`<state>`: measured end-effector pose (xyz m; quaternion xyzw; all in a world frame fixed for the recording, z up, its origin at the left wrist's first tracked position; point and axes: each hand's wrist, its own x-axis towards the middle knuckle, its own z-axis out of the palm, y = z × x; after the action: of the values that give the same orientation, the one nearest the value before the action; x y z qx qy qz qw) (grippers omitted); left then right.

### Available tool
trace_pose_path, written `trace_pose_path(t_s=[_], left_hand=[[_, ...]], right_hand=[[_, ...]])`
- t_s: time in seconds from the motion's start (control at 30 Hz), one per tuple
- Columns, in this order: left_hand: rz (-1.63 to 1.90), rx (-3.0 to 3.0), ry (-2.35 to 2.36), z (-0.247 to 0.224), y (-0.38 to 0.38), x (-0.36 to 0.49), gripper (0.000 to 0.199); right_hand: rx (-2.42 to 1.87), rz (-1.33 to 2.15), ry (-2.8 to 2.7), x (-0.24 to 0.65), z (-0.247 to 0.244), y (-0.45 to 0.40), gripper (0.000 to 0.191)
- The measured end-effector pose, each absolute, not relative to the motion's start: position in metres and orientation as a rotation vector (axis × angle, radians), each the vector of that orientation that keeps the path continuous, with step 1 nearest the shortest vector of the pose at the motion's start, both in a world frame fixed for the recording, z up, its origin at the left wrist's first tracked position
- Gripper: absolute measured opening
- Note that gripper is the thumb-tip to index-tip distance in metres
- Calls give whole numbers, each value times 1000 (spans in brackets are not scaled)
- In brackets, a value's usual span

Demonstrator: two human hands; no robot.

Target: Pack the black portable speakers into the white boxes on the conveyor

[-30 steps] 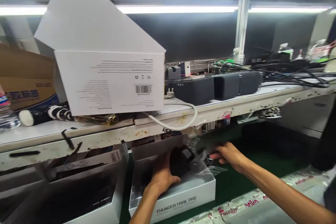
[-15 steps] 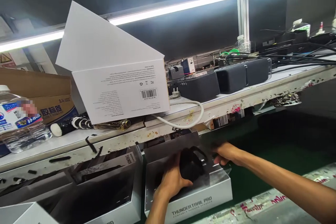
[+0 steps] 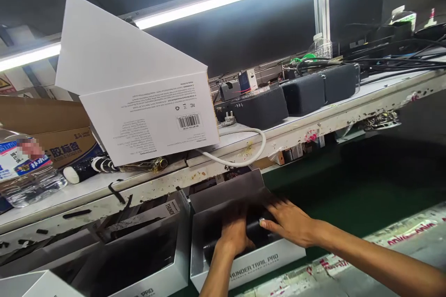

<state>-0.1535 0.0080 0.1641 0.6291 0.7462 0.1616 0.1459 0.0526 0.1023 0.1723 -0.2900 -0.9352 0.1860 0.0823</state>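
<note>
A white box (image 3: 256, 267) printed "Thunder Trail Pro, portable rugged speaker" stands with its top flap up. Inside it lies a black speaker (image 3: 253, 234), mostly covered by my hands and shadow. My left hand (image 3: 237, 229) reaches down into the box and grips the speaker, its thumb along the near side and its fingertips lost in the dark. Over the box's right end, my right hand (image 3: 292, 222) has its fingers stretched forward and its thumb apart, near the speaker's right end. Whether those fingers touch the speaker or the box wall is unclear.
Another open box (image 3: 181, 246) stands close on the left. Above is a shelf (image 3: 167, 183) carrying an upright white carton (image 3: 146, 120), a water bottle (image 3: 24, 167), dark speaker housings (image 3: 259, 109) and a white cable (image 3: 258, 153) looping over the edge. Green belt (image 3: 334, 185) runs behind.
The black speaker has gone lower into the box, with my left hand on it. My right hand has moved left from beside the box to over its right end.
</note>
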Motion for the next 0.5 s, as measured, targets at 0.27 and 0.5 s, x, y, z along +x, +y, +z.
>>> trace_pose_path(t_s=[0.27, 0.5], left_hand=[[769, 1768, 2290, 183, -16, -132, 83], [1099, 1782, 2461, 118, -75, -94, 47]], right_hand=[[-856, 500, -2734, 48, 135, 100, 78], [-547, 194, -2586, 54, 75, 100, 66]])
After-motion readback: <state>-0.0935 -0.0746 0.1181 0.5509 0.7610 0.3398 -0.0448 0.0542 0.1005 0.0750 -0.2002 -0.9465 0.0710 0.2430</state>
